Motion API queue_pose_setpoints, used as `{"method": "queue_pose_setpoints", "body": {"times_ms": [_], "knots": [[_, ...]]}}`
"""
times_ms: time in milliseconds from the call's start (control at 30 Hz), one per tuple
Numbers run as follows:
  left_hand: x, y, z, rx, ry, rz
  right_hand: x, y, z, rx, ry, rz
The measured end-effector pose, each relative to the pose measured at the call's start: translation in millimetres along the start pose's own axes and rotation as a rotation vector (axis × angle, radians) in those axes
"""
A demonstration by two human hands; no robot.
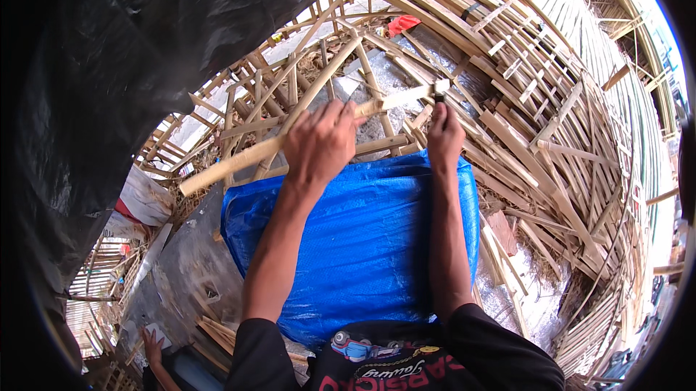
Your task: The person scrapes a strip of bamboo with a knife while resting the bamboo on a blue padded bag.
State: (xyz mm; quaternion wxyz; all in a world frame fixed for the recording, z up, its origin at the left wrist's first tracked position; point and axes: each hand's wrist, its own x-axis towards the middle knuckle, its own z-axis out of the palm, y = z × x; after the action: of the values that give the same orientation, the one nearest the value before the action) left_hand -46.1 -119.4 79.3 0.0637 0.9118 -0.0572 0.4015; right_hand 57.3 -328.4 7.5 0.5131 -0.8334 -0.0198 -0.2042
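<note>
My left hand [322,137] is wrapped round a bamboo pole [235,166] that slants across in front of me. Its left part is round and yellowish. Right of my hand, the far end shows a pale, stripped face. My right hand [444,137] is closed, thumb up, on a tool with a dark handle [439,98]. The upper part of the tool meets the pale end of the pole; its blade or head is too small to make out. A blue tarp [355,246] covers my lap beneath both forearms.
Bamboo frame bars [319,83] stand just beyond the pole. Split bamboo strips [536,123] are heaped along the right. A black plastic sheet [145,65] hangs at upper left. Another person's hand [152,346] shows at lower left. A red scrap [402,25] lies far ahead.
</note>
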Motion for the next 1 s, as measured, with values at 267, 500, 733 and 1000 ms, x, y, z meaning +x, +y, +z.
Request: {"method": "queue_pose_setpoints", "body": {"times_ms": [267,500,733,1000], "knots": [[4,7,0,-0.009,-0.052,-0.006,7,22,-5,0.017,0.014,0.004],[7,-10,-6,0.003,-0.033,-0.069,-4,14,-1,-0.026,-0.009,-0.225],[10,-8,-13,0.005,-0.017,0.054,9,23,1,-0.009,0.137,-0.046],[6,-23,-15,-0.038,-0.063,-0.182,10,25,-9,0.148,0.119,0.149]]}}
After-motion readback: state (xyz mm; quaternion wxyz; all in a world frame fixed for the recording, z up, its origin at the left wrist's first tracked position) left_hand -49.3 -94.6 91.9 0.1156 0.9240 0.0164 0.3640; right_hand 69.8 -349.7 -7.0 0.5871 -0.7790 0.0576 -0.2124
